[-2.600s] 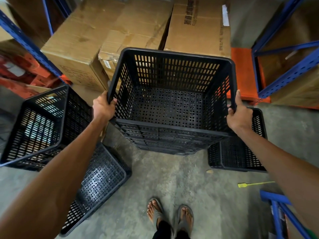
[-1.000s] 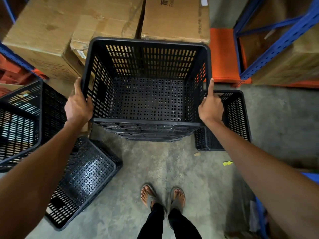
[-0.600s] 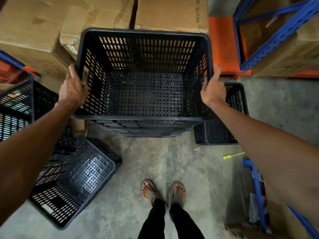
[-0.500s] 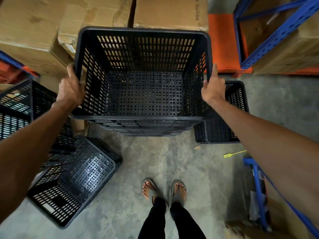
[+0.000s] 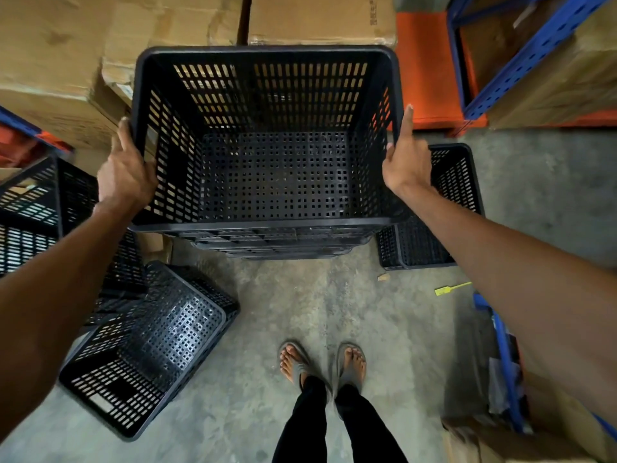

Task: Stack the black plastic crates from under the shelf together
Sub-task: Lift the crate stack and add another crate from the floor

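Change since earlier: both hands have slid forward along the side rims of the top crate, and the stack now sits closer under the camera.
Top crate: black rectangular plastic crate (image 5: 267, 175), rounded corners, slotted walls, floor pierced with small square holes, smooth thick rim; it sits nested on a stack of like crates (image 5: 277, 243) whose rims show as layered black bands just below its near edge.
Left hand: left hand (image 5: 125, 175) is wrapped over the crate's left rim, thumb lying along the top edge, fingers hidden on the outer wall.
Right hand: right hand (image 5: 405, 162) presses against the right rim, one finger stretched straight along the edge, the others curled against the wall.
Left crates: tipped black slotted crate (image 5: 147, 349) lies on its side on the floor; another black crate (image 5: 30, 208) stands behind it, partly covered by the forearm.
Right crate: low black slotted crate (image 5: 444, 208) stands upright, just beside the stack.
Floor: rough grey concrete floor (image 5: 300, 302), mottled; a small yellow plastic tag (image 5: 450, 289) lies on it.
Surroundings: creased brown cardboard boxes (image 5: 100, 45) behind the stack; perforated blue metal shelf posts (image 5: 534, 51) and an orange beam (image 5: 430, 68) at right.
Feet: sandalled feet (image 5: 322, 365) stand near the stack.
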Demonstrator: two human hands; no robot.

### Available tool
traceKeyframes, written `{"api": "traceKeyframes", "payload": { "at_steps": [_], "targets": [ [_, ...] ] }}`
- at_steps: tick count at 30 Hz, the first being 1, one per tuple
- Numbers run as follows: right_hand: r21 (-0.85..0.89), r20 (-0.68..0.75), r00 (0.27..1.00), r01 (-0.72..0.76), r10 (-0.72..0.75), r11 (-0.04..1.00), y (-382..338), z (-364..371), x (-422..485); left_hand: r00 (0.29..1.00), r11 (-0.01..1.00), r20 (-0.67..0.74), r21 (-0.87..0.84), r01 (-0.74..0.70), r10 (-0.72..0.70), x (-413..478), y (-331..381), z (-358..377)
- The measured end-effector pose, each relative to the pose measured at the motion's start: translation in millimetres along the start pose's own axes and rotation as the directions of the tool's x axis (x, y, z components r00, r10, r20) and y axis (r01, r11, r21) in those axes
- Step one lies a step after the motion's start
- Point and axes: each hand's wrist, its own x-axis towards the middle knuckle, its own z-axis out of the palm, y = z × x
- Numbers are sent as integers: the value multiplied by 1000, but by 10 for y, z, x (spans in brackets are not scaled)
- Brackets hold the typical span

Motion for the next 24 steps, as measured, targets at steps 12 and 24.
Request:
{"api": "traceKeyframes", "payload": {
  "at_steps": [12, 24],
  "targets": [
    [-224, 38, 964, 266, -264, 938, 53, 159, 105, 960, 928, 72, 247, -278, 269, 128, -101, 38],
    [-205, 8, 968, 246, -249, 947, 12, 93, 151, 962, 950, 123, 169, -262, 244, 179, 6, -54]
  ]
}}
